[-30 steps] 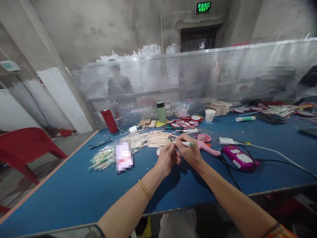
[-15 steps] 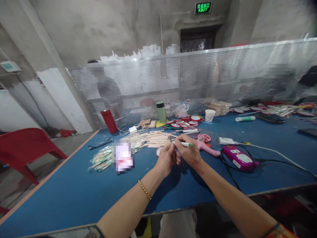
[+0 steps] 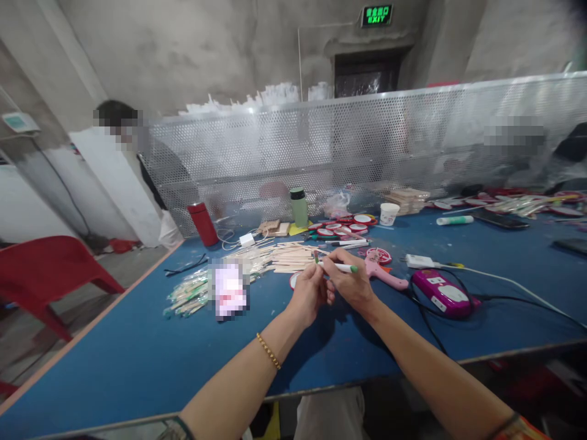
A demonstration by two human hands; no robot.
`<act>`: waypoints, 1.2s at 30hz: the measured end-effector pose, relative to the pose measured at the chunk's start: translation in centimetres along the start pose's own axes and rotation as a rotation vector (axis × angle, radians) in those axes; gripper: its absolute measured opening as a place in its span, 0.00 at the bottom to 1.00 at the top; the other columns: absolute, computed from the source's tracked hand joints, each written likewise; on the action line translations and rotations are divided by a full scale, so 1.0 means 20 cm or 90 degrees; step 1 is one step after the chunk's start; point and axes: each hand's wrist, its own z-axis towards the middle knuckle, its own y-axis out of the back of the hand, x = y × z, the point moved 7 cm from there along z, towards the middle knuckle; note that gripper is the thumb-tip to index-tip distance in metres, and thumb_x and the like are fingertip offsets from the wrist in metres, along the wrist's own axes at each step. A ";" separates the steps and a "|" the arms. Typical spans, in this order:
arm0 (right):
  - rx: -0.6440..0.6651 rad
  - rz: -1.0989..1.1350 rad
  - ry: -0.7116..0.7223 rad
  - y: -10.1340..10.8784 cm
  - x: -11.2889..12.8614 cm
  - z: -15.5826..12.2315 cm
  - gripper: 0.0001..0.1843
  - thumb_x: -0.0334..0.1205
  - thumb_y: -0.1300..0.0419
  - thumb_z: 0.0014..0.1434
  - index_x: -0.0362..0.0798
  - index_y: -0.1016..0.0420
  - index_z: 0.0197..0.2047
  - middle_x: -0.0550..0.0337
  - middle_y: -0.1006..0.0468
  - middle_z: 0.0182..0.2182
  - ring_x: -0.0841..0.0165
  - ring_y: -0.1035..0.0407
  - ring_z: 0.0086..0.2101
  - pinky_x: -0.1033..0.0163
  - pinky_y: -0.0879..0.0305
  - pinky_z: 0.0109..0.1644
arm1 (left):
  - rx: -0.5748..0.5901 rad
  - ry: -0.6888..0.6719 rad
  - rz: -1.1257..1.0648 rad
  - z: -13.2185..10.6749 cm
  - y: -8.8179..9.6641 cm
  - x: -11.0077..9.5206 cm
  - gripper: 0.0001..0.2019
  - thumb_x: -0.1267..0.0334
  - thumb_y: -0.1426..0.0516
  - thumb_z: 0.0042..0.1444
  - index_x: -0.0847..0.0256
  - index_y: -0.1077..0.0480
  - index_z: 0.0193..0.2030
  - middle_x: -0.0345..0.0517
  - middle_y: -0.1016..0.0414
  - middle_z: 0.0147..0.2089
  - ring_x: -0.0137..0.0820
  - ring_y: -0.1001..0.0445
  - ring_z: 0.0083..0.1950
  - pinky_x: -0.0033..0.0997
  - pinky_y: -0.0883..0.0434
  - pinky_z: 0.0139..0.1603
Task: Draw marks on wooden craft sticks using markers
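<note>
Bottle [image 3: 299, 211] behind sticks [image 3: 291, 257], pen [image 3: 343, 267] to right

A green exit sign [image 3: 376, 16] glows above a doorway [image 3: 362, 74].

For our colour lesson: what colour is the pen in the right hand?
The pen is white with a green end; see head view.

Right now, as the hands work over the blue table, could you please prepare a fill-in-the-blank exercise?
The right hand holds a white pen whose end is ____.
The gold beaded bracelet circles the ____ wrist.
The flask left of the green bottle is ____.
The lit sign above the doorway reads ____ in English.
Missing words: green; left; red; EXIT.
</note>
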 end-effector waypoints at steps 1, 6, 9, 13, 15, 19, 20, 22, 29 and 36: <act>0.002 0.001 -0.001 0.00 0.00 0.00 0.12 0.41 0.45 0.58 0.51 0.35 0.23 0.66 0.32 0.17 0.71 0.37 0.19 0.66 0.40 0.25 | -0.001 0.000 0.001 0.00 0.00 0.00 0.23 0.43 0.35 0.46 0.59 0.38 0.33 0.34 0.33 0.17 0.25 0.36 0.15 0.23 0.41 0.17; 0.021 0.008 -0.025 -0.01 -0.01 -0.01 0.12 0.42 0.45 0.59 0.51 0.35 0.24 0.65 0.32 0.17 0.69 0.33 0.22 0.66 0.40 0.26 | -0.004 -0.004 0.002 0.00 0.00 0.00 0.24 0.43 0.35 0.45 0.59 0.37 0.33 0.34 0.34 0.17 0.25 0.36 0.15 0.23 0.41 0.17; 0.019 0.001 -0.015 -0.01 -0.01 0.00 0.12 0.42 0.46 0.59 0.51 0.35 0.24 0.65 0.31 0.18 0.70 0.34 0.21 0.66 0.40 0.26 | -0.005 -0.008 0.010 0.00 0.00 0.00 0.24 0.42 0.35 0.46 0.59 0.37 0.33 0.34 0.34 0.18 0.25 0.36 0.15 0.23 0.41 0.17; 0.013 -0.010 -0.008 -0.01 -0.01 0.00 0.12 0.42 0.46 0.58 0.51 0.35 0.23 0.65 0.31 0.18 0.70 0.35 0.21 0.66 0.40 0.26 | -0.010 -0.006 0.021 0.00 0.00 0.00 0.24 0.42 0.35 0.45 0.60 0.37 0.33 0.34 0.34 0.18 0.24 0.36 0.15 0.23 0.41 0.17; 0.016 -0.009 -0.013 -0.01 -0.01 0.00 0.12 0.42 0.46 0.58 0.51 0.35 0.23 0.65 0.31 0.18 0.70 0.35 0.21 0.66 0.40 0.26 | -0.010 -0.004 0.022 0.00 0.00 0.00 0.24 0.42 0.35 0.46 0.60 0.37 0.33 0.35 0.34 0.18 0.24 0.36 0.15 0.23 0.40 0.17; 0.013 -0.014 -0.010 -0.01 0.00 0.00 0.12 0.42 0.46 0.58 0.51 0.34 0.23 0.65 0.31 0.17 0.70 0.36 0.20 0.66 0.41 0.25 | -0.002 -0.011 0.019 -0.01 0.00 -0.01 0.24 0.43 0.35 0.46 0.60 0.36 0.34 0.34 0.34 0.18 0.24 0.36 0.15 0.23 0.40 0.17; 0.010 -0.014 -0.012 0.00 0.00 0.00 0.12 0.42 0.46 0.57 0.51 0.34 0.23 0.65 0.31 0.17 0.70 0.36 0.20 0.66 0.41 0.25 | 0.001 -0.012 0.017 -0.01 -0.01 -0.01 0.24 0.43 0.35 0.46 0.60 0.36 0.34 0.34 0.34 0.18 0.24 0.36 0.15 0.23 0.40 0.17; 0.003 -0.007 -0.025 0.00 0.00 0.00 0.12 0.42 0.46 0.57 0.51 0.34 0.23 0.65 0.31 0.17 0.71 0.37 0.19 0.66 0.42 0.24 | 0.006 -0.011 0.011 -0.01 -0.01 -0.01 0.24 0.42 0.35 0.45 0.60 0.37 0.33 0.35 0.33 0.18 0.24 0.35 0.15 0.23 0.40 0.17; -0.005 0.014 -0.046 0.01 -0.02 0.00 0.13 0.42 0.45 0.57 0.51 0.35 0.22 0.66 0.32 0.17 0.72 0.39 0.18 0.66 0.42 0.23 | 0.005 -0.001 0.002 0.00 0.00 0.01 0.24 0.42 0.36 0.47 0.60 0.38 0.33 0.35 0.33 0.19 0.24 0.35 0.15 0.23 0.40 0.18; -0.006 0.008 -0.057 0.01 -0.03 0.00 0.12 0.42 0.44 0.56 0.51 0.34 0.22 0.65 0.30 0.17 0.71 0.37 0.18 0.66 0.41 0.24 | 0.007 0.003 -0.001 0.00 0.00 0.00 0.22 0.43 0.36 0.49 0.60 0.37 0.33 0.35 0.33 0.19 0.25 0.35 0.15 0.24 0.40 0.18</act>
